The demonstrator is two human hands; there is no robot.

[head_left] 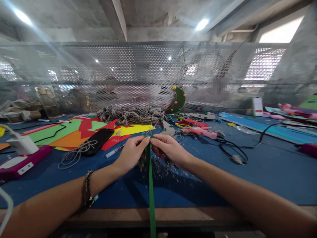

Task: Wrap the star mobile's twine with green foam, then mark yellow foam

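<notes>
Under a bare concrete ceiling (153, 16) with bright lights (202, 24), a perforated metal screen (119, 59) runs behind a blue tabletop (272, 178) with a brownish front edge (185, 215). Through the screen, a person (106, 94) in dark clothing shows faintly.

At the far left of the tabletop lies a purple power strip (27, 162) with a white adapter (23, 144) on it. To its right, green, orange, red and yellow paper sheets (59, 130) overlap, with a black device (100, 140) and a loosely looped white cable (79, 148) near them. Behind the sheets is a heap of gray cord (133, 115).

The left hand (132, 150), below a beaded bracelet (87, 188), pinches the upper end of a green strip (151, 195) between thumb and fingers. The strip hangs down over the table edge at the middle. Close beside it, the right hand (170, 148) pinches the same end, its grip equally narrow. Pale clippings (173, 172) are scattered under the hands.

Farther right, a green crescent (182, 99) with small coloured balls stands by the screen. A pink-handled tool (203, 132) lies in front, then a coiled black cord (241, 147), a white-and-red card (257, 106) standing upright and a blue board (262, 127). The card seems to bear print, too small to read.
</notes>
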